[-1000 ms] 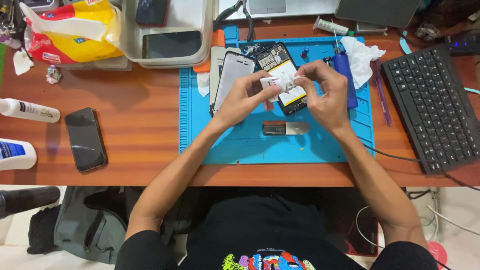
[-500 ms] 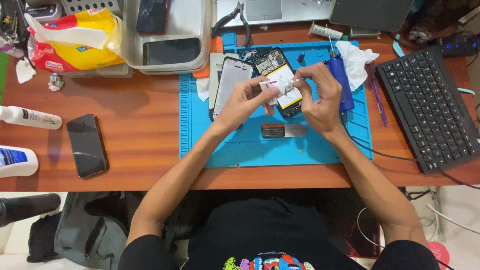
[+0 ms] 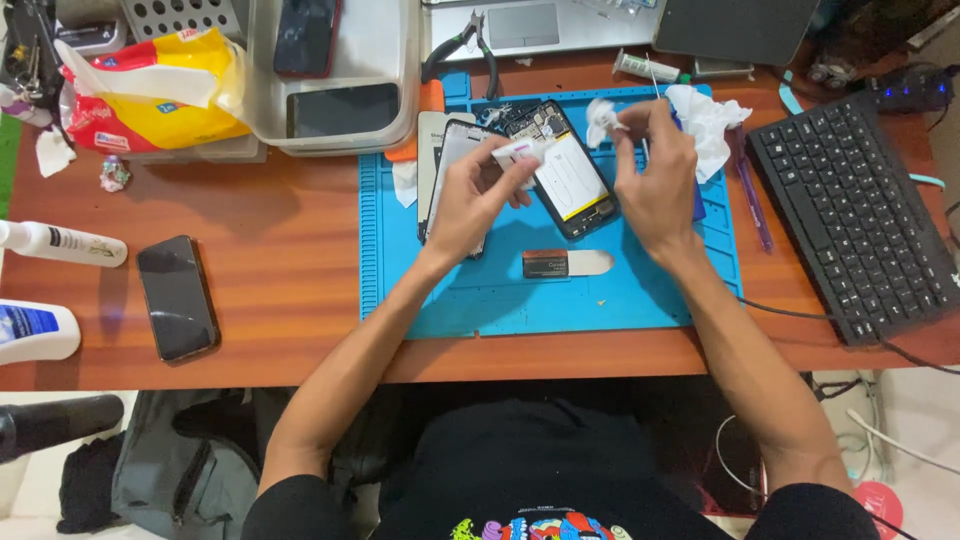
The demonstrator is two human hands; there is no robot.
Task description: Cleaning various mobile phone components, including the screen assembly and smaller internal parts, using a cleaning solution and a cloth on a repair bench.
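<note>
My left hand [image 3: 470, 195] pinches a small white piece [image 3: 520, 152] above an opened phone [image 3: 562, 172] with a white battery, which lies on the blue work mat [image 3: 480, 290]. My right hand [image 3: 655, 175] has drawn off to the right and holds a small wad of white tissue [image 3: 603, 118] between its fingertips. A phone back panel [image 3: 440, 165] lies under my left hand. A flat metal pry tool with a dark handle [image 3: 565, 263] lies on the mat just in front of both hands.
Crumpled tissue [image 3: 712, 115] and a purple tool [image 3: 752, 195] lie right of my hand, next to a black keyboard [image 3: 855, 215]. A black phone [image 3: 177, 297], white bottles [image 3: 60, 243], a tissue pack [image 3: 160, 95], a plastic tray [image 3: 340, 90] and pliers [image 3: 470, 45] lie left and behind.
My hands, which met over the opened phone, have come apart. The right hand moved right and back with the tissue wad; the left hand stays over the phone with the white piece.
</note>
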